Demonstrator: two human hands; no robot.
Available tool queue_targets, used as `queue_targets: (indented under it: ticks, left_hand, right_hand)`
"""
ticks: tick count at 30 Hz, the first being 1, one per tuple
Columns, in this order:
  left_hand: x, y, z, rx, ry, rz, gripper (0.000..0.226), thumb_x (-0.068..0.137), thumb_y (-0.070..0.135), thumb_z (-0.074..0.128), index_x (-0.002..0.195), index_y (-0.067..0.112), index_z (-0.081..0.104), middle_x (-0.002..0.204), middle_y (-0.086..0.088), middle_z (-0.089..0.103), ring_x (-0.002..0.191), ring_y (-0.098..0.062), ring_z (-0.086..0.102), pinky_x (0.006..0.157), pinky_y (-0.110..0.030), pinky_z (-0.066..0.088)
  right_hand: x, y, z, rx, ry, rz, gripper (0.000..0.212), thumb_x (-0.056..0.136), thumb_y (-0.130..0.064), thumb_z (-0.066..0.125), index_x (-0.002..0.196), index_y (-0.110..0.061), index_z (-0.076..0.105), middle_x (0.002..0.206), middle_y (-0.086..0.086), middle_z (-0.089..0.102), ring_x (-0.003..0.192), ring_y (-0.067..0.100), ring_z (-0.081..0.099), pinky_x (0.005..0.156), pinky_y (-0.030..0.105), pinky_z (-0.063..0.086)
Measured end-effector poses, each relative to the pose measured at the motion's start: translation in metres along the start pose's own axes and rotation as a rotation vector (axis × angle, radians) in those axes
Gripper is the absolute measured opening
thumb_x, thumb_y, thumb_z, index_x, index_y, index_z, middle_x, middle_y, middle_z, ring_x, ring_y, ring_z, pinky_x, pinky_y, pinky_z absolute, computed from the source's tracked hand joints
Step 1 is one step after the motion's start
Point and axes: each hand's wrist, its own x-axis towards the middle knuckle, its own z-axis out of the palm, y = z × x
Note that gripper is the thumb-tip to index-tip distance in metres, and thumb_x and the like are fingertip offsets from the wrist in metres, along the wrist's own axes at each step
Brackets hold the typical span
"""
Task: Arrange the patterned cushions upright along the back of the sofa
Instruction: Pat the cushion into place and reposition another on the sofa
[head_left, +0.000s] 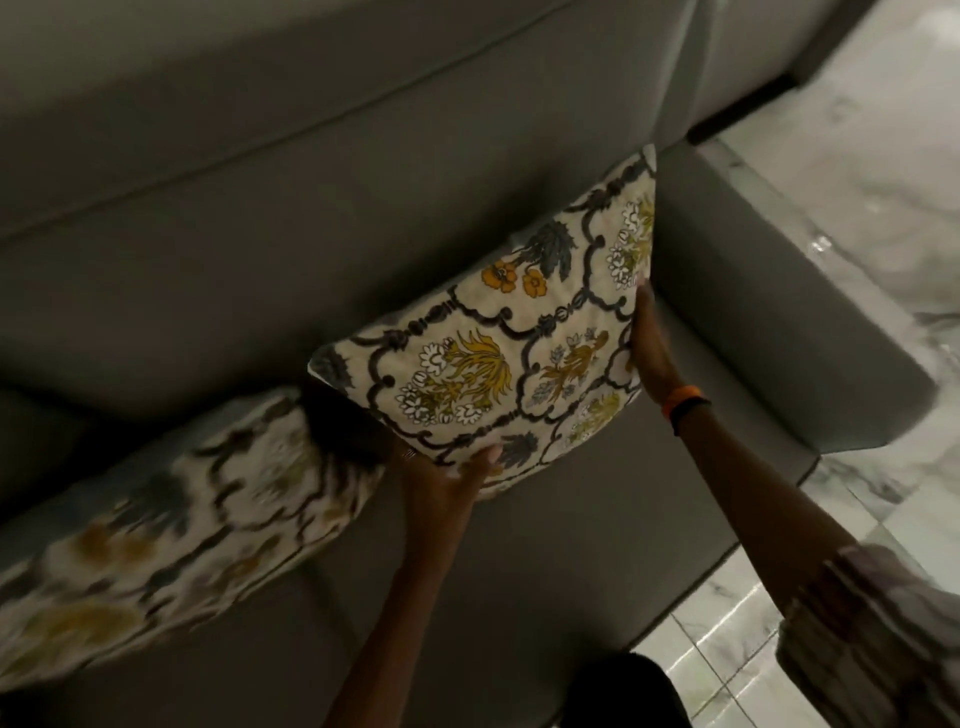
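A cream cushion (498, 338) with dark scrollwork and yellow flowers stands tilted against the grey sofa back (260, 218), close to the right armrest (769, 312). My left hand (441, 483) grips its lower edge, thumb on the front. My right hand (649, 348) holds its right side, fingers flat along the edge, an orange band on the wrist. A second cushion (156, 525) of the same pattern leans on the sofa back to the left, blurred, its corner touching the first.
The grey seat (571, 545) runs below the cushions. Glossy marbled floor tiles (857, 208) lie to the right of the armrest and in front of the sofa. A striped sleeve (872, 634) shows at the lower right.
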Motion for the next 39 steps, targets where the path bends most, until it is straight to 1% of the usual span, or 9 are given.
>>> queue_targets:
  ticks: [3,7,11,14,17,20,27,33,39]
  left_hand:
    - [0.05,0.006,0.058,-0.002,-0.04,0.054,0.096,0.074,0.031,0.089,0.147,0.004,0.034,0.146,-0.01,0.052,0.135,-0.016,0.051,0.113,-0.03,0.045]
    - [0.094,0.016,0.125,0.062,-0.073,0.08,0.082,0.077,0.03,0.086,0.141,0.011,0.037,0.141,-0.004,0.052,0.129,-0.01,0.052,0.11,-0.019,0.042]
    - [0.116,0.007,0.167,0.187,-0.097,0.039,0.086,0.093,0.051,0.06,0.15,-0.004,0.026,0.15,-0.022,0.043,0.139,-0.029,0.046,0.115,-0.045,0.042]
    - [0.119,0.01,0.175,0.246,-0.014,0.042,0.086,0.097,0.025,0.062,0.155,0.0,0.005,0.156,-0.029,0.027,0.143,-0.04,0.037,0.117,-0.051,0.037]
    - [0.113,0.009,0.164,0.231,0.023,0.057,0.093,0.093,0.02,0.068,0.157,0.005,0.002,0.157,-0.024,0.026,0.143,-0.032,0.037,0.119,-0.026,0.031]
    - [0.095,0.007,0.141,0.212,0.012,0.095,0.095,0.095,0.019,0.067,0.158,0.013,-0.004,0.163,-0.018,0.011,0.146,-0.015,0.019,0.115,-0.004,0.017]
    - [-0.005,-0.068,0.025,0.384,-0.054,0.079,0.09,0.092,0.017,0.069,0.158,0.02,0.008,0.164,-0.012,0.014,0.15,-0.023,0.024,0.119,-0.039,0.035]
    - [-0.13,-0.172,-0.139,0.638,-0.115,0.028,0.083,0.086,0.01,0.066,0.156,0.011,0.022,0.161,-0.015,0.028,0.149,-0.032,0.029,0.115,-0.049,0.041]
    - [-0.251,-0.26,-0.366,0.747,0.17,0.015,0.084,0.075,0.01,0.076,0.148,0.007,0.035,0.149,-0.022,0.045,0.137,-0.03,0.032,0.11,-0.053,0.043]
  right_hand:
    - [0.07,0.004,-0.033,0.039,0.063,0.011,0.067,0.102,-0.067,0.027,0.16,-0.035,0.031,0.159,-0.001,0.047,0.132,0.014,0.055,0.122,0.049,0.037]
    - [0.15,0.023,-0.071,0.074,0.122,0.024,0.067,0.103,-0.066,0.027,0.161,-0.034,0.033,0.165,0.0,0.041,0.148,0.022,0.043,0.127,0.052,0.029]
    - [0.186,0.045,-0.087,0.087,0.098,0.036,0.04,0.103,-0.064,0.028,0.142,-0.055,0.037,0.164,0.0,0.039,0.15,0.023,0.039,0.126,0.055,0.027]
    - [0.186,0.046,-0.084,0.081,0.083,0.014,0.05,0.111,-0.047,0.021,0.159,-0.034,0.021,0.166,0.003,0.033,0.152,0.022,0.033,0.128,0.047,0.024]
    - [0.173,0.05,-0.073,0.046,0.139,-0.009,0.052,0.115,-0.032,0.023,0.164,-0.017,0.017,0.164,0.002,0.032,0.145,0.01,0.031,0.124,0.036,0.024]
    - [0.128,0.063,-0.054,0.072,0.313,0.03,0.046,0.113,-0.04,0.03,0.156,-0.025,0.037,0.147,-0.01,0.045,0.136,0.009,0.045,0.123,0.039,0.033]
    - [-0.056,0.122,0.069,-0.138,0.3,0.129,0.064,0.107,-0.054,0.034,0.153,-0.01,0.04,0.155,0.015,0.043,0.141,0.032,0.044,0.119,0.045,0.034]
    - [-0.251,0.164,0.237,-0.553,-0.18,-0.033,0.061,0.098,-0.051,0.039,0.138,-0.008,0.058,0.137,0.017,0.056,0.126,0.037,0.055,0.107,0.051,0.046]
    - [-0.445,0.173,0.43,-0.617,-0.554,-0.159,0.07,0.094,-0.054,0.038,0.142,-0.007,0.055,0.142,0.017,0.053,0.131,0.037,0.052,0.108,0.05,0.046]
